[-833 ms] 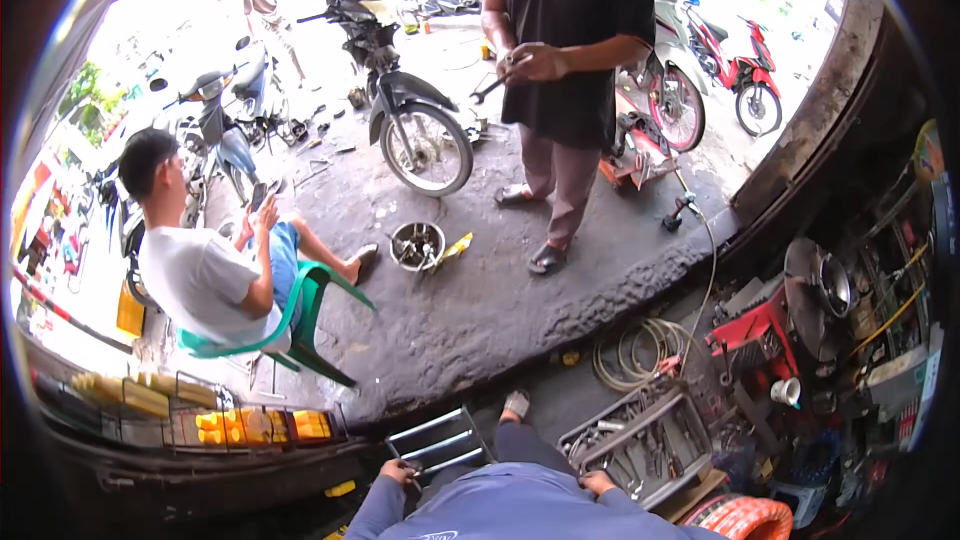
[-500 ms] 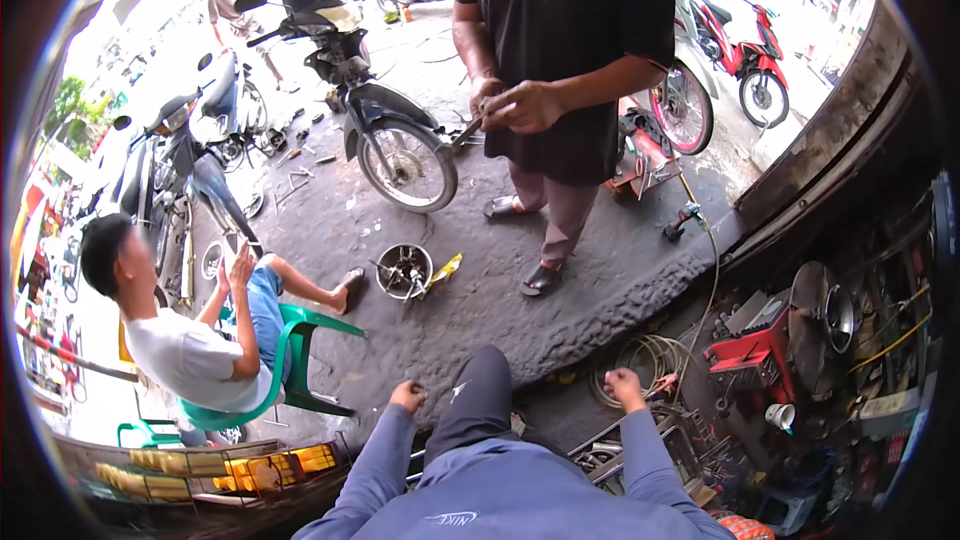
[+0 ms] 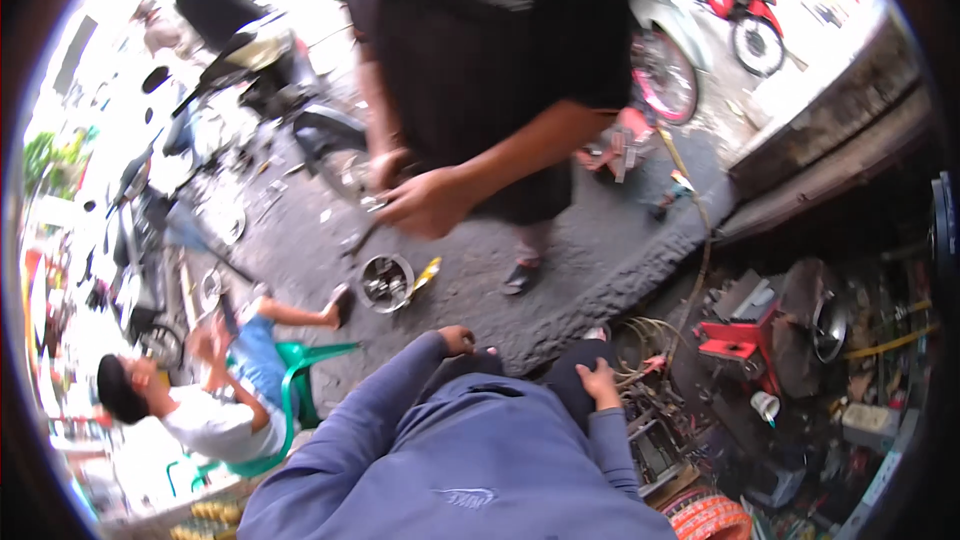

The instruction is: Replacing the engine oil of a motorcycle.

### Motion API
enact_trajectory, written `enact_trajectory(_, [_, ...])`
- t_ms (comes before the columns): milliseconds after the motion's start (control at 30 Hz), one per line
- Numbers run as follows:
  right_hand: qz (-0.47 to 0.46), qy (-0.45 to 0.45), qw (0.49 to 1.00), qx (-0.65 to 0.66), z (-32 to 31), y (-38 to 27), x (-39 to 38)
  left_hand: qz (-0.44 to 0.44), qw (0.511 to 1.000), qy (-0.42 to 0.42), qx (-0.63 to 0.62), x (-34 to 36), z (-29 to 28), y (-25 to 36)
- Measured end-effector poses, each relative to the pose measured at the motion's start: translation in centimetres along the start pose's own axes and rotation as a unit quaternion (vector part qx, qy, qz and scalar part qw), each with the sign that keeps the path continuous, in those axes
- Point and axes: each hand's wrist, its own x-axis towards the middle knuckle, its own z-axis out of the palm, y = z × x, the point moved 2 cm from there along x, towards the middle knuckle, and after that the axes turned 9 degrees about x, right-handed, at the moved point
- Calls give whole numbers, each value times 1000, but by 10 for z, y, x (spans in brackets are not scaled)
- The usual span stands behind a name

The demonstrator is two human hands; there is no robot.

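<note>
The right hand [image 3: 598, 382], loosely spread, is nearer the tool tray [image 3: 662, 477], at five o'clock; left hand's [image 3: 457, 340] grip unclear.

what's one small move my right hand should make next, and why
Probably reach the right hand down toward the metal tools: it looks empty, and the tools lie beside it on the right, apparently closer than the bowl ahead.
</note>
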Motion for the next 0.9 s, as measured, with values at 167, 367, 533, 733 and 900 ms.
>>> enact_trajectory(167, [-17, -71, 997, 26, -77, -35, 77, 7, 985, -164, -61, 73, -66, 112])
enact_trajectory(367, [-15, -118, 990, 78, -228, -71, 199, -69, 943, -267, -185, 149, -185, 257])
enact_trajectory(533, [51, -227, 965, 122, -328, -113, 285, -4, 911, -265, -315, 175, -262, 329])
enact_trajectory(733, [134, -181, 967, 117, -372, -120, 401, 28, 926, -182, -328, 216, -316, 313])
enact_trajectory(900, [-25, -211, 976, 40, -390, -167, 458, 3, 853, 93, -514, 246, -334, 312])
